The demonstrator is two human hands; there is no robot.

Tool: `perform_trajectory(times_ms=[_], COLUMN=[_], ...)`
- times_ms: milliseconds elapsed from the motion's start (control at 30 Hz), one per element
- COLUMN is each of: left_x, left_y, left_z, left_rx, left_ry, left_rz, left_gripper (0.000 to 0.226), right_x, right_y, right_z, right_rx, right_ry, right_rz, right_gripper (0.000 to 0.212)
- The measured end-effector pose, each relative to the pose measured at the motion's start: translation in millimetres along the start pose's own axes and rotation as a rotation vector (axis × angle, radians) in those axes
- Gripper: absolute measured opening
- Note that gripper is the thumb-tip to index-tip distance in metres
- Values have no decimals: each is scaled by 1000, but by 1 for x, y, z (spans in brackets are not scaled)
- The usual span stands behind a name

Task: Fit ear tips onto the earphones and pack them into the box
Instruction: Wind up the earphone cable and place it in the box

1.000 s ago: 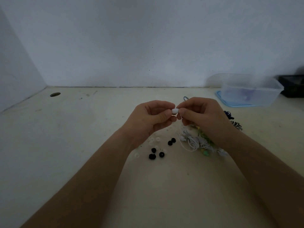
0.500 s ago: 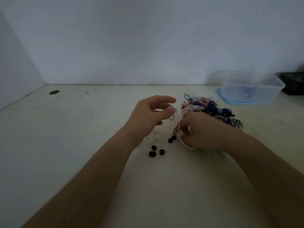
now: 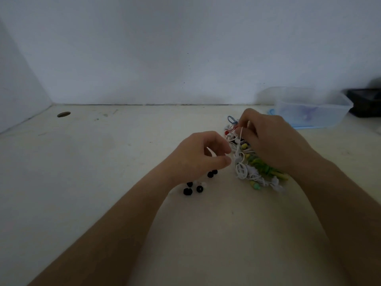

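A tangled pile of earphones (image 3: 254, 169) in white, green, yellow, red and blue lies right of centre on the table. My right hand (image 3: 274, 143) hovers over the pile and pinches a white earphone cable (image 3: 239, 145) near its top. The cable runs down to my left hand (image 3: 202, 155), whose curled thumb and forefinger hold its lower end. Several black ear tips (image 3: 212, 174) and a few pale ones lie loose below my left hand. The clear plastic box (image 3: 313, 112) stands open at the back right, on its blue lid (image 3: 299, 126).
A black object (image 3: 365, 102) sits behind the box at the right edge. A round hole (image 3: 64, 114) marks the pale table at the far left. White walls close the back and the left side.
My hands have come apart. The right hand dipped to the pile, then rose toward the far end of it, drawing out the white cable. My left hand dropped slightly and curled.
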State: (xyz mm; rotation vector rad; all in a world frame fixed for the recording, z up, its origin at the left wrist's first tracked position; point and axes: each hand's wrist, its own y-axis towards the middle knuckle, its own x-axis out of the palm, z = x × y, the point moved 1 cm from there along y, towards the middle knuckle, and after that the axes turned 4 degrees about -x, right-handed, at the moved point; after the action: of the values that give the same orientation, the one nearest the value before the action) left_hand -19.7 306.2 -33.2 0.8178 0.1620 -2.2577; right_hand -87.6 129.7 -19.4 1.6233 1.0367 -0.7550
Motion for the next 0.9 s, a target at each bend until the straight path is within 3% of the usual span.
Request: perform_trajectory(times_ms=[167, 433, 533, 633, 800, 900], left_x=[7, 6, -5, -23, -39, -36], left_y=[-1, -1, 2, 1, -3, -2], left_z=[-1, -1, -4, -6, -13, -17], left_rx=[42, 46, 23, -2, -35, -63], left_ry=[166, 282, 261, 224, 193, 337], left_rz=[-80, -134, -113, -89, 67, 15], left_gripper=[14, 14, 13, 13, 12, 8], right_x=[-2, 0, 1, 0, 7, 12], right_y=[-2, -3, -4, -4, -3, -4], right_z=[-4, -4, -5, -8, -13, -17], right_rx=[-19, -3, -6, 54, 102, 107], right_ry=[176, 218, 242, 421, 692, 773], right_rz=[32, -26, 3, 32, 121, 80], right_gripper=[10, 3, 18, 33, 14, 11])
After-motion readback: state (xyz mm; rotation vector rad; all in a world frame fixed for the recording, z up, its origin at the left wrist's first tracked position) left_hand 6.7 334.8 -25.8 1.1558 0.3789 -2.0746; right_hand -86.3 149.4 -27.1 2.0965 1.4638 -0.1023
